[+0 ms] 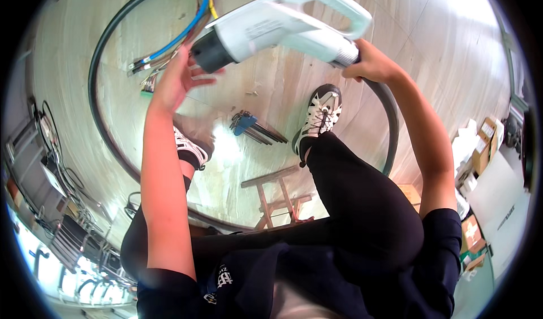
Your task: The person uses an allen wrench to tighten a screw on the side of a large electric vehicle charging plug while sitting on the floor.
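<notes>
A white charging gun (288, 22) with a loop handle and a black nose (209, 53) is held up across the top of the head view. My right hand (367, 59) grips its ribbed rear end, where a thick black cable (384, 115) comes out. My left hand (175, 78) is at the black nose, fingers spread and partly behind it; whether they touch it I cannot tell. Beyond it, blue, yellow and brown wires (186, 27) show, with loose metal-tipped ends (147, 61) on the floor. A bundle of hex keys in a blue holder (246, 124) lies below.
I sit with my shoes (319, 112) on the tiled floor (430, 81) above a small wooden stool or frame (271, 189). The cable loops around me. Coiled cables and metal racks (68, 223) line the left; cardboard boxes (483, 141) and a pale panel (498, 206) stand right.
</notes>
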Motion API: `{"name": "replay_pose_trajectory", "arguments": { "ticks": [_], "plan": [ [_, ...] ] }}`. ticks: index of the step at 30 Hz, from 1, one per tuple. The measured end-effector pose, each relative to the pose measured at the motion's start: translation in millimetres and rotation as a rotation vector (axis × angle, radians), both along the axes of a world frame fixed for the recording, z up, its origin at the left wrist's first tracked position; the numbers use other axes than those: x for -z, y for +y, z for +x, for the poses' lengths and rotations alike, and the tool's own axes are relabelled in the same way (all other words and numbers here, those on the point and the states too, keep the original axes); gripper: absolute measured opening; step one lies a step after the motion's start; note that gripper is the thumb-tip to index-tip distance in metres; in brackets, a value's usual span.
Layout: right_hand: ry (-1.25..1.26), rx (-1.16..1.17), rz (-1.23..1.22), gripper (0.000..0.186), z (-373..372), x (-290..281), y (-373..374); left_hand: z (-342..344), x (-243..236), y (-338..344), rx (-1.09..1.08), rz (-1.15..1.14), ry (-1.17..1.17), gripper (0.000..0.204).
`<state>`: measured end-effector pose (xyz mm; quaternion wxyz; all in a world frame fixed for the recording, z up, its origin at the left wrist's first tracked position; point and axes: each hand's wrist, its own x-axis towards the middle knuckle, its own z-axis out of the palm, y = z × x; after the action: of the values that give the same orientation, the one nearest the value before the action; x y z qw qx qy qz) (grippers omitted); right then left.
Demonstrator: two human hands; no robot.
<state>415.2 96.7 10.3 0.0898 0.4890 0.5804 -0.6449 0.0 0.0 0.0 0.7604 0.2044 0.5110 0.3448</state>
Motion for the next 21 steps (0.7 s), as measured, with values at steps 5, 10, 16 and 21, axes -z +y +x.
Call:
{"name": "replay_pose_trajectory", "arguments": {
  "ticks": [5,10,16,21],
  "plan": [
    [0.195,0.131,-0.042,0.046,14,-85,-26,49,-106,-45,0.031,0.476,-0.04,0.078],
    [0.199,0.136,-0.034,0.061,18,-135,-58,80,-206,-75,-0.072,0.759,0.285,0.09],
    [0.054,-0.038,0.309,0.071,26,-187,-89,115,-301,-120,0.113,0.888,0.532,0.092],
    [0.091,-0.004,0.445,0.069,22,-222,-122,130,-345,-156,0.118,1.062,0.563,0.089]
  ]
}}
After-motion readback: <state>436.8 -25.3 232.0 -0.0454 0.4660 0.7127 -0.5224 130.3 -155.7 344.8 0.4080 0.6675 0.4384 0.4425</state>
